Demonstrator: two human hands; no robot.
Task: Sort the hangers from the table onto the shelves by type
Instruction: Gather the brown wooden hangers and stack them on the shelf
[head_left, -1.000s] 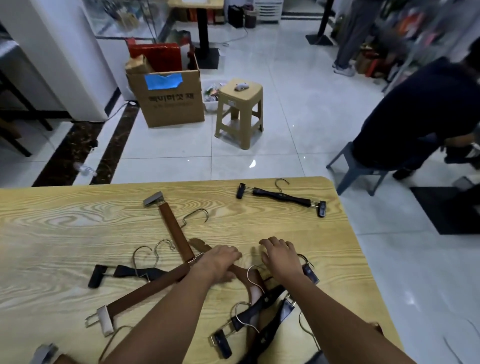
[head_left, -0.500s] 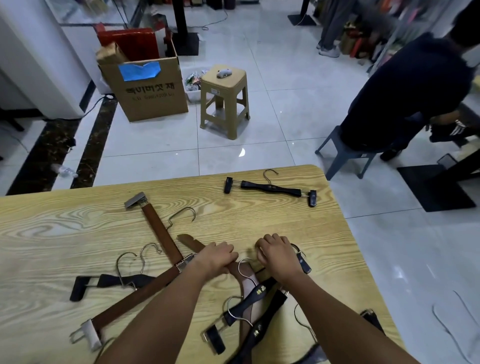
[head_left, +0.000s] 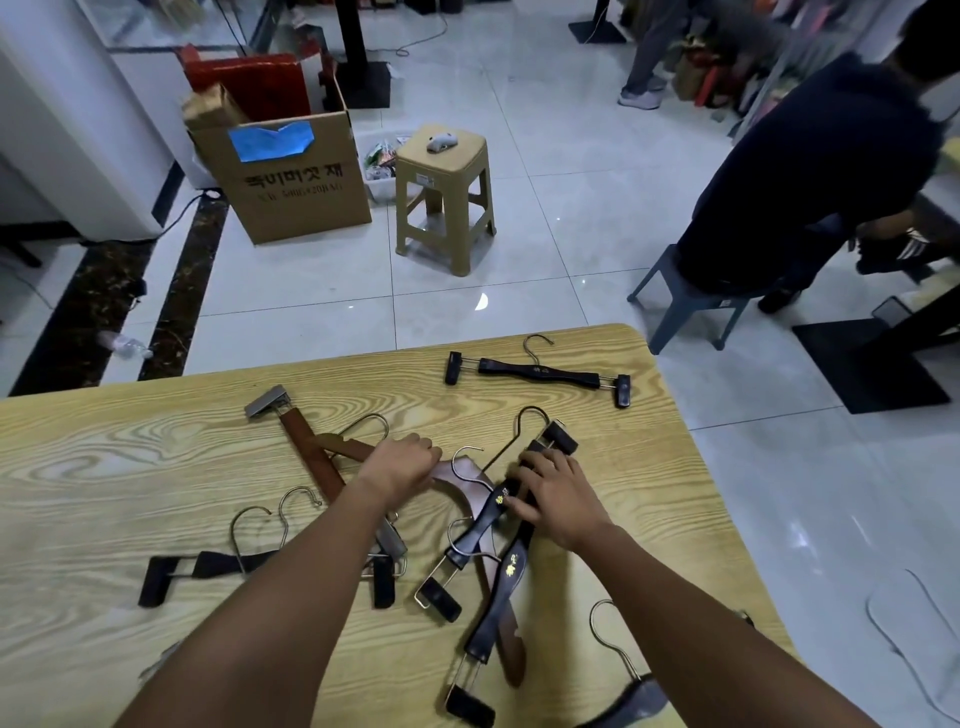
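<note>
You seem to be separating types: your left hand (head_left: 400, 465) curls its fingers round the brown wooden hanger (head_left: 347, 446), and your right hand (head_left: 558, 493) pinches black clip hangers (head_left: 491, 512) beneath its fingers on the tabletop (head_left: 130, 467). Next, probably, free the tangled hooks before lifting.

One black clip hanger (head_left: 537, 371) lies flat, alone near the desk's (head_left: 104, 467) far edge. Nearer, two black clip hangers (head_left: 480, 525) (gold-lettered) cross a curved brown wooden hanger (head_left: 467, 480); a brown clip hanger (head_left: 304, 447) lies angled at their left.

Korean lettering and a blurred "…20BAG" line on the cardboard box (head_left: 296, 192); unreadable gold marks on black hangers (head_left: 511, 569)
</note>
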